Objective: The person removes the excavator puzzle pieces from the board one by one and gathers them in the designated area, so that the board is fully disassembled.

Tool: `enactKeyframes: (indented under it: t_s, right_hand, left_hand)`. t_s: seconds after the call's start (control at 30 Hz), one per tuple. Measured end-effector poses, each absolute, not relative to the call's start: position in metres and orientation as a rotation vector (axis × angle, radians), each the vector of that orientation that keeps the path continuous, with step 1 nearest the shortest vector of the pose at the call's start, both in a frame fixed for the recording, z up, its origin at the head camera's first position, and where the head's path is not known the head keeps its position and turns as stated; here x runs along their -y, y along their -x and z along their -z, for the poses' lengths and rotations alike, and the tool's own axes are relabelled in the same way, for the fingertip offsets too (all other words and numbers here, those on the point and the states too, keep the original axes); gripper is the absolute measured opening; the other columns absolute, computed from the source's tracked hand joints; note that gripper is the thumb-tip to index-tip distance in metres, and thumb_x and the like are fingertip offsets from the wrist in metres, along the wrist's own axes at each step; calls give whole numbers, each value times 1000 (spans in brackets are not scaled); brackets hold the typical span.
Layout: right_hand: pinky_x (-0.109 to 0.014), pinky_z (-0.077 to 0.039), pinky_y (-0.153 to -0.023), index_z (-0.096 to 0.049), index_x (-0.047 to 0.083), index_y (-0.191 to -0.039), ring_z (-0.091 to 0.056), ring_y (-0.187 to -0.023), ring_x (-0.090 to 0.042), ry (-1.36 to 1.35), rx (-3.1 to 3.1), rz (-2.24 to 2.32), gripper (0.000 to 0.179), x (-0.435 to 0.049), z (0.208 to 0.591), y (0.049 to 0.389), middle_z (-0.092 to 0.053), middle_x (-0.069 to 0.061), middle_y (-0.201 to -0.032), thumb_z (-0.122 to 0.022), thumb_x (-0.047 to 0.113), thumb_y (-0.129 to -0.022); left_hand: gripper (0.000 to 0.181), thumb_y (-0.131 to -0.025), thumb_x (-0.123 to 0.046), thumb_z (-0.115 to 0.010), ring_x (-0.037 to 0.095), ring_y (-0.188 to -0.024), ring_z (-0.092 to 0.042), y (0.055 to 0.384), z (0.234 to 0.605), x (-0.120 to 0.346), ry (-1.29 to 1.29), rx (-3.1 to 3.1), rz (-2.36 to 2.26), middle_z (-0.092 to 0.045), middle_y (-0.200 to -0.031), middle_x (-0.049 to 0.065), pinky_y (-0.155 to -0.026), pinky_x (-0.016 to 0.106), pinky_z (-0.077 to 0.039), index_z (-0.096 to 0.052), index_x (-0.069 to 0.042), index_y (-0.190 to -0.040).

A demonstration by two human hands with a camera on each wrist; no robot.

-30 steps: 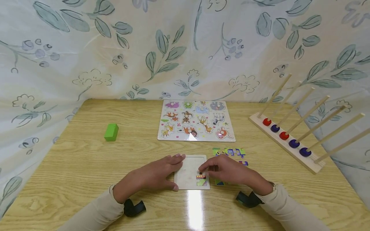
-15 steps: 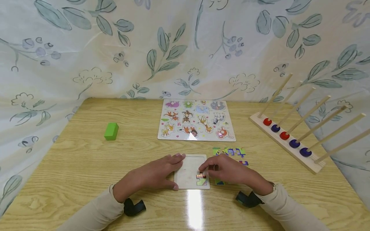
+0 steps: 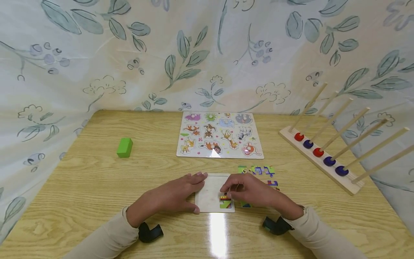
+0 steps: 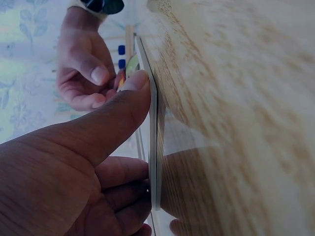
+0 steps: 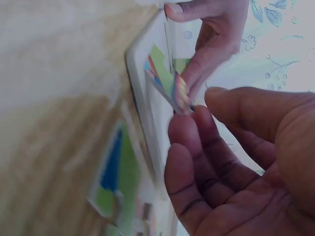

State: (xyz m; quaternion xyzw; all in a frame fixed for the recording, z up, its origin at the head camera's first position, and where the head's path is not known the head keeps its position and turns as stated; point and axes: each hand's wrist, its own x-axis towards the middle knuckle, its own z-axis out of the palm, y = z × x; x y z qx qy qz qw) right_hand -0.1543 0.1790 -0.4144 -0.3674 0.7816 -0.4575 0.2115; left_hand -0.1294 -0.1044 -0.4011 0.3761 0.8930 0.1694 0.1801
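Observation:
A small square puzzle board (image 3: 208, 192) lies on the table between the hands. My left hand (image 3: 173, 192) rests along its left side, thumb at the near corner and fingertips at the far part; the left wrist view shows the thumb (image 4: 133, 93) pressing the edge. My right hand (image 3: 250, 190) pinches the tab of a green, red and yellow puzzle piece (image 3: 225, 202) over the board's lower right. In the right wrist view this piece (image 5: 165, 81) stands tilted to the board. The right hand and forearm partly cover other loose puzzle pieces (image 3: 258, 170).
An animal peg puzzle (image 3: 220, 136) lies behind the small board. A green block (image 3: 124, 148) stands at the left. At the right is a wooden peg rack (image 3: 320, 160) with red and blue beads. A floral cloth (image 3: 207, 54) hangs behind the table.
My right hand has shifted slightly left and its fingers have moved at the piece's tab. The piece's tilt has changed a little. My left hand has stayed in place.

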Motion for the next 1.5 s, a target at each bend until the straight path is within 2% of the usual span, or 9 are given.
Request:
enactKeyframes:
  t_s: [0.17, 0.4, 0.6, 0.87, 1.13, 1.4, 1.5]
  right_hand:
    - [-29, -53, -75, -71, 9, -105, -58, -88, -14, 990, -2171, 1305, 17, -177, 417, 152, -65, -1, -104, -64, 0, -92]
    - [-25, -52, -69, -70, 2, -107, -61, -82, -14, 906, -2092, 1328, 16, -175, 417, 151, -67, -6, -103, -63, -1, -92]
    - [-23, -49, -64, -73, 12, -99, -58, -76, -10, 883, -2141, 1217, 16, -172, 415, 149, -70, 4, -93, -62, 2, -93]
    - [-25, -52, -72, -74, 12, -100, -63, -86, -9, 883, -2140, 1196, 16, -172, 413, 147, -71, 6, -95, -62, 3, -94]
    - [-22, -50, -63, -73, 6, -104, -58, -76, -8, 876, -2131, 1250, 15, -180, 412, 148, -71, 2, -98, -63, 2, -93]
    - [-25, -54, -72, -71, 1, -108, -64, -88, -12, 820, -2138, 1307, 17, -194, 407, 147, -71, -4, -102, -65, 5, -92]
    - [-24, -53, -67, -72, 3, -106, -64, -86, -12, 797, -2152, 1298, 15, -199, 408, 146, -71, -3, -100, -65, 5, -93]
  left_hand:
    - [81, -86, -39, -73, 28, -144, -21, 129, 401, 105, -1071, -2528, -470, -23, -159, 9, -114, 43, -25, -38, 1, -147]
    - [82, -86, -40, -73, 27, -145, -20, 130, 401, 105, -1053, -2518, -471, -22, -159, 8, -114, 42, -25, -38, 1, -148]
    - [82, -86, -40, -73, 27, -145, -20, 130, 400, 104, -1056, -2517, -458, -22, -159, 8, -114, 43, -24, -37, 1, -148]
    - [82, -86, -40, -73, 27, -145, -20, 130, 400, 105, -1064, -2521, -453, -22, -159, 9, -114, 43, -24, -38, 1, -148]
    - [82, -86, -40, -73, 26, -145, -19, 130, 399, 105, -1056, -2520, -458, -22, -159, 8, -115, 43, -23, -37, 1, -148]
    - [81, -87, -40, -71, 26, -145, -18, 129, 399, 105, -1065, -2515, -449, -21, -160, 9, -115, 42, -22, -36, 1, -148]
    - [81, -87, -39, -72, 26, -145, -19, 129, 398, 105, -1065, -2509, -457, -21, -160, 9, -115, 43, -22, -36, 1, -148]
